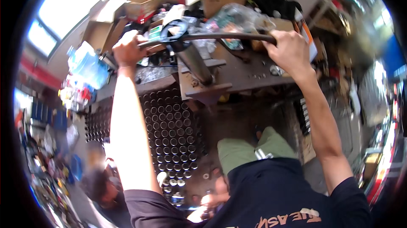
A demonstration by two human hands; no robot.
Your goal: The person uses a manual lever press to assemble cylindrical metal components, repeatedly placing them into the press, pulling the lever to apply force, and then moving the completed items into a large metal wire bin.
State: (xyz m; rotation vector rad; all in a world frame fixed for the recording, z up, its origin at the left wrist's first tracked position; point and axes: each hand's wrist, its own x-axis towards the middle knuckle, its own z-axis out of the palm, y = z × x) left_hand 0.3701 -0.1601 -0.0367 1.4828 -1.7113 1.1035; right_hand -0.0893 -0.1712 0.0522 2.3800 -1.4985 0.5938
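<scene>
A: How far has the work got?

B: Partway, I'd judge. The ring point(169, 40) sits at the top of the cylinder point(196, 66), with the bar point(229, 36) sticking out on both sides, so the setting-up looks done. Whether the bar has turned at all, or how much is left, the view doesn't show.

A: And the hands?

B: Two, both clamped on the bar: the left hand's point(127, 48) grip round its left end, the right hand's point(291, 52) round its right.

A: Where's the cylinder, exactly?

B: Near the front edge of the worktop point(250, 80), slanting in this view. I can't tell how its lower end is held.

A: Count everything.

B: One bar, one ring, one cylinder between the hands. Dozens of round parts point(171, 127) stand in rows below, partly behind the left arm point(127, 126); an exact count isn't possible. One blue jug point(90, 66), at least three cartons point(218, 6), and at least one other person point(96, 185), lower left.
</scene>
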